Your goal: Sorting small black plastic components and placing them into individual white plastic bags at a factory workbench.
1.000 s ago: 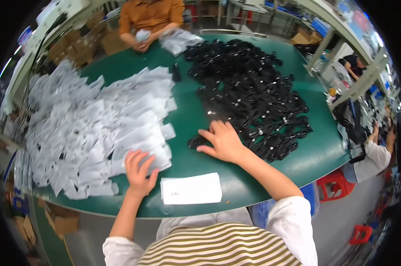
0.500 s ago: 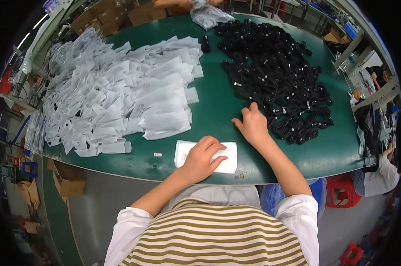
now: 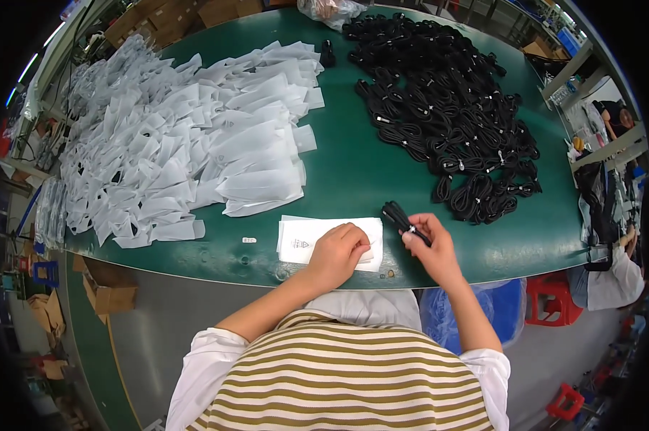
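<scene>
A small stack of flat white plastic bags (image 3: 296,243) lies near the table's front edge. My left hand (image 3: 337,253) rests on it, thumb and fingers pinched at the right end of the top bag. Just right of the stack, my right hand (image 3: 433,248) grips a coiled black cable (image 3: 399,217) near its tie, the loops pointing away to the upper left. Many similar cable coils (image 3: 439,100) are heaped beyond on the right. On the left spreads a large pile of white bags (image 3: 188,136), many of which look filled.
The green table (image 3: 339,165) curves round in front of me. A single black coil (image 3: 328,53) and a small white label (image 3: 249,240) lie apart on it. At the far edge is a clear plastic bag (image 3: 330,10). Below stand a blue bin (image 3: 507,309) and a red stool (image 3: 554,300).
My right hand has come back from the cable heap toward me with one coil in its grip. My left hand's fingers have closed on the top bag's edge.
</scene>
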Motion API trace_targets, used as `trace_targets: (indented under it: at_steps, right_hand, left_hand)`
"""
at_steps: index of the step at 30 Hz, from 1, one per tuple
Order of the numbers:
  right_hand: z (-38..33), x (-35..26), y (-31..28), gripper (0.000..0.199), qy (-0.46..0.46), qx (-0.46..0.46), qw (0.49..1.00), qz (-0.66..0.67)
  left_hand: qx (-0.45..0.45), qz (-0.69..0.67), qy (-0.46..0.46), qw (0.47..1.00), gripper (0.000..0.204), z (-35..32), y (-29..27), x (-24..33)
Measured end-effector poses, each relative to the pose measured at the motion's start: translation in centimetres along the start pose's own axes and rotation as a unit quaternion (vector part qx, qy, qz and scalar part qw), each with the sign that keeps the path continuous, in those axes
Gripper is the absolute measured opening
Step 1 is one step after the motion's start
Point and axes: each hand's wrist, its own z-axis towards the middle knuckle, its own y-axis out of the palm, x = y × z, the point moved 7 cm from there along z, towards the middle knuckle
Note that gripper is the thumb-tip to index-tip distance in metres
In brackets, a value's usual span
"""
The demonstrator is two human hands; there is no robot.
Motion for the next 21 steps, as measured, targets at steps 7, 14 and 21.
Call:
trace_targets:
  at_steps: [7, 14, 21]
  right_hand:
    - [-3.7, -3.4, 0.6, 0.025, -0.158, 0.019, 0.968, -0.196]
    - [-3.8, -3.0, 0.1, 0.026, -0.132, 0.059, 0.972, -0.187]
    - [-5.1, -3.8, 1.4, 0.033, -0.234, 0.041, 0.93, -0.282]
  left_hand:
    - [0.007, -0.038, -0.036, 0.999, 0.01, -0.1, -0.4, -0.2]
    - [-0.026, 0.07, 0.085, 0.994, 0.008, -0.5, 0.0, 1.6]
    - [0.01, 0.006, 0.02, 1.0, 0.008, -0.5, -0.4, 0.3]
